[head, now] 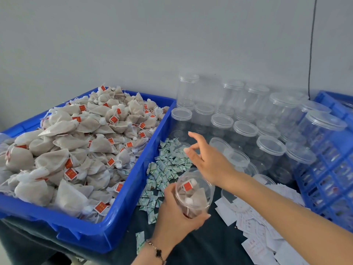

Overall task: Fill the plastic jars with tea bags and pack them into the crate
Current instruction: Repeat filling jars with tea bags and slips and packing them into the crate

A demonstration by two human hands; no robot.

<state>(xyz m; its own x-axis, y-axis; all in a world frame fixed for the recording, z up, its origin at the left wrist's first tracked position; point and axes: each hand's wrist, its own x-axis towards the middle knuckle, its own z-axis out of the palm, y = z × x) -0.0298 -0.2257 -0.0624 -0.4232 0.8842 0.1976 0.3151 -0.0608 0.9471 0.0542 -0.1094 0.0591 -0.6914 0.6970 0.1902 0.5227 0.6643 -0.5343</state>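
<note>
Holding a clear plastic jar (193, 196) low over the dark tabletop (206, 245), the left hand (177, 213) wraps its fingers and thumb round the jar's side; the jar is tilted, its open mouth turned toward the camera, with a few tea bags and a red tag inside. A bracelet (156, 251) sits on that wrist. Just right of the jar, loose white paper slips (256, 232) spread over the tabletop toward its near right edge. Beyond the jar, the right hand (206, 159) reaches across with fingers spread and relaxed, its grip holding nothing, poised above a scatter of small green-and-white sachets (166, 169). The sachets lie in the narrow strip of tabletop between the blue bin (133, 188) on the left and the empty jars (246, 131) on the right. The bin is heaped above its rim with tea bags (76, 146), its right wall running just beside the sachets. Farther back, the lidded empty jars stand crowded together, some stacked, reaching the grey wall. At the right edge a blue lattice crate (328, 169) stands touching the jars.
</note>
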